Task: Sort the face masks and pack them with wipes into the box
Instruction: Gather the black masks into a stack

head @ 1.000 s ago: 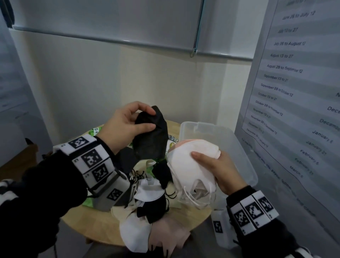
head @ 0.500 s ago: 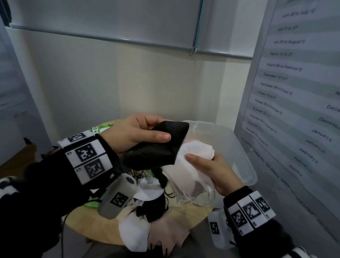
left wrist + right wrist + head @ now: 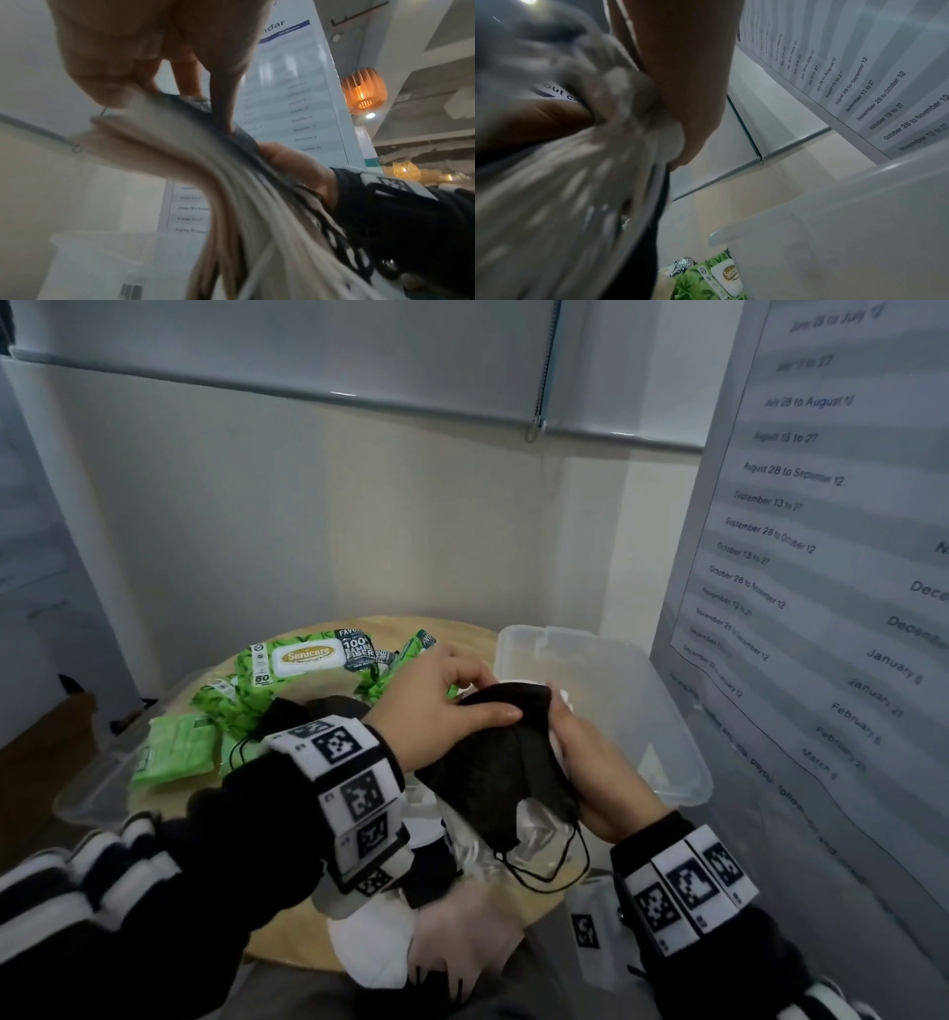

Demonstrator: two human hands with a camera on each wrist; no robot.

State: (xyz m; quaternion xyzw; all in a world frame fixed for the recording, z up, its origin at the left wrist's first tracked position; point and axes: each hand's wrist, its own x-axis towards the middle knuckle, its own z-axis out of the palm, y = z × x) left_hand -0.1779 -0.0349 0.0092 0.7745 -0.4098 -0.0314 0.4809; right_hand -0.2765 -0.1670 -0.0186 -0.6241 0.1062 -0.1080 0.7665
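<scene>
Black mask (image 3: 493, 752) tops held white masks (image 3: 195, 162) beside clear box (image 3: 683, 752).

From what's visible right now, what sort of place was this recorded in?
Probably a corner of a cafe or shared public space, not a home: a large printed date schedule on the wall, woven pendant lamps behind, a small round wooden table.

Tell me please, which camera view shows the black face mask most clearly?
The head view: the whole black face mask, with its ear loops, lies on the stack between left hand and right hand. The left wrist view shows only its dark edge. In the right wrist view it cannot be told apart.
</scene>
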